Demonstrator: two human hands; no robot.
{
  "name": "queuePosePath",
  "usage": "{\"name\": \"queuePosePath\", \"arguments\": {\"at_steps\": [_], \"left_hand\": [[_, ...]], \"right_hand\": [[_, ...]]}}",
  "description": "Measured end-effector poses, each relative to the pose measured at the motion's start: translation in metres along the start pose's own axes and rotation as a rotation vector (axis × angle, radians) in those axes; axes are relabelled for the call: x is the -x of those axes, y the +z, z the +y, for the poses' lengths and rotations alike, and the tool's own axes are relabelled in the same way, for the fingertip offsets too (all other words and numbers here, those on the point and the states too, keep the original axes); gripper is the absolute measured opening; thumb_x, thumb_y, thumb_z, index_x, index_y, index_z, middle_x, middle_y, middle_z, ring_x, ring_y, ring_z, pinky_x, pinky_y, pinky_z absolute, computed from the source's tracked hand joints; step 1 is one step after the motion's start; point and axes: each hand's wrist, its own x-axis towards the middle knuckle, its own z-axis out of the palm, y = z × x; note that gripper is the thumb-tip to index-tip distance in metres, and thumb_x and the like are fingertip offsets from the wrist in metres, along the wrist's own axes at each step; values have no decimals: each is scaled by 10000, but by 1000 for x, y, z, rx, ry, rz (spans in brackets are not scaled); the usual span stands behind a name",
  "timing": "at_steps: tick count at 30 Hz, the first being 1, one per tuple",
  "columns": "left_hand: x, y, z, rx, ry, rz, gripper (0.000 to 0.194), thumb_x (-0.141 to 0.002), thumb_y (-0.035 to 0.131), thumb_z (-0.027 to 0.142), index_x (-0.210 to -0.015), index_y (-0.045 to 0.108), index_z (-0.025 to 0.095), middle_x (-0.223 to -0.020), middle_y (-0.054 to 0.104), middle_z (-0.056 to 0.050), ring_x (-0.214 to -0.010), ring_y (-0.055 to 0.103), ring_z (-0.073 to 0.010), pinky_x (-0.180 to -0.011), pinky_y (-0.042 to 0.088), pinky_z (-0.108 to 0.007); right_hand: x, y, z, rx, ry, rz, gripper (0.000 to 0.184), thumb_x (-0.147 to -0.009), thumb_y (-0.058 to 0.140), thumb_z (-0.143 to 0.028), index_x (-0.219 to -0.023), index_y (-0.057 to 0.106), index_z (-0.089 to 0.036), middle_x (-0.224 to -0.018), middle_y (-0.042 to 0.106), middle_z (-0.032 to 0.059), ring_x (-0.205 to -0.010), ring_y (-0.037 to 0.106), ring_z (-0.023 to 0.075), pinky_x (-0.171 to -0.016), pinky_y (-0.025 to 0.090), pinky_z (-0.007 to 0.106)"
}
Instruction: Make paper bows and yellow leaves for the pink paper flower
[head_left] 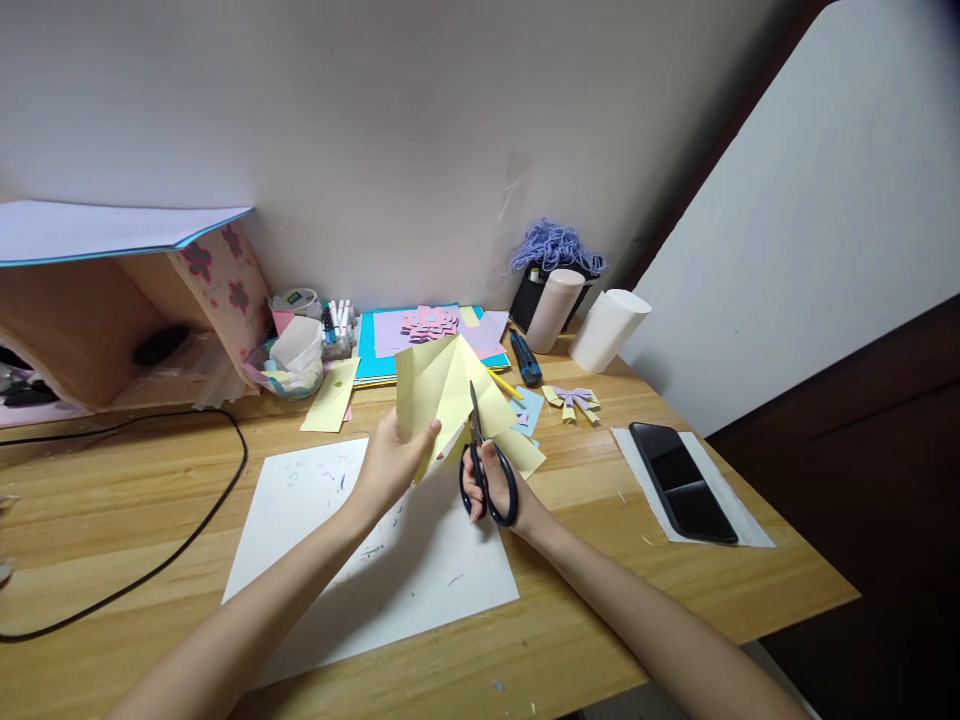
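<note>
My left hand [396, 458] grips the left part of a creased pale yellow sheet of paper [442, 385], thumb on the near side. The sheet is held up above the table and shows several fold lines. My right hand [499, 485] has its fingers through the black handles of a pair of scissors [486, 470]. Their blades point away from me and lie against the yellow paper, at a slit near its lower edge. Below both hands lies a white sheet [300, 540] with coloured pen marks.
Behind are stacked coloured papers [375, 345], a blue utility knife [525, 358], a paper bow [574, 402] and two white cylinders [609, 330]. A phone [682, 480] lies right. At left are a cardboard box [225, 300], a tub of scraps [289, 360] and a black cable [225, 490].
</note>
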Motion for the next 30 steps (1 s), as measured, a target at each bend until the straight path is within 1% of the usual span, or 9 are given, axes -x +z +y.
{"name": "queuePosePath", "arguments": {"at_steps": [4, 8, 11, 14, 17, 20, 26, 30], "left_hand": [[-1, 0, 0, 14, 12, 19, 393, -671, 635, 418, -920, 632, 114, -828, 675, -97, -726, 612, -224, -603, 460, -285], [-1, -1, 0, 19, -1, 18, 412, -673, 631, 422, -943, 624, 110, -807, 671, -93, -680, 607, -212, -593, 459, -288], [-1, -1, 0, 2, 20, 14, 418, -694, 612, 419, -969, 617, 104, -812, 670, -99, -653, 600, -201, -581, 457, -287], [-1, -1, -1, 7, 36, 3, 430, -707, 596, 422, -993, 612, 101, -816, 670, -101, -654, 603, -201, -580, 461, -287], [-1, -1, -1, 21, 18, -3, 438, -697, 605, 430, -989, 613, 103, -823, 670, -99, -667, 611, -208, -579, 467, -287], [-1, -1, -1, 15, 8, 10, 436, -683, 618, 425, -980, 615, 106, -842, 671, -104, -689, 617, -217, -579, 473, -290], [-3, -1, -6, 8, 24, -42, 404, -697, 614, 420, -965, 613, 118, -868, 677, -97, -648, 617, -192, -597, 481, -295], [-3, 0, -7, 28, 6, -49, 429, -689, 620, 417, -984, 613, 105, -853, 677, -109, -660, 622, -208, -596, 481, -303]], "right_hand": [[-1, -2, 1, 24, 2, 6, 681, -586, 330, -864, -716, 381, -198, -416, 368, -109, -289, 401, 63, -322, 418, 203], [0, -2, 0, 26, 11, 17, 678, -575, 354, -862, -713, 379, -198, -417, 361, -112, -286, 397, 59, -309, 417, 199], [1, -1, -4, 47, -5, 19, 668, -582, 373, -852, -711, 377, -197, -424, 358, -112, -292, 396, 55, -304, 412, 192], [3, 0, -7, 66, -8, 35, 667, -579, 379, -851, -712, 375, -197, -424, 353, -113, -295, 393, 55, -298, 398, 186], [3, 0, -6, 85, 0, 44, 673, -569, 384, -855, -708, 377, -197, -418, 351, -113, -291, 394, 58, -293, 386, 186], [0, -2, -3, 72, 11, 26, 685, -561, 359, -868, -705, 376, -198, -411, 359, -112, -281, 391, 59, -303, 402, 197], [-4, -3, -4, 20, 39, 20, 718, -529, 312, -895, -690, 383, -199, -388, 379, -105, -281, 408, 69, -319, 423, 214], [-3, -4, -6, 29, 24, 31, 708, -544, 327, -887, -693, 383, -197, -390, 374, -107, -283, 411, 68, -315, 421, 209]]}}
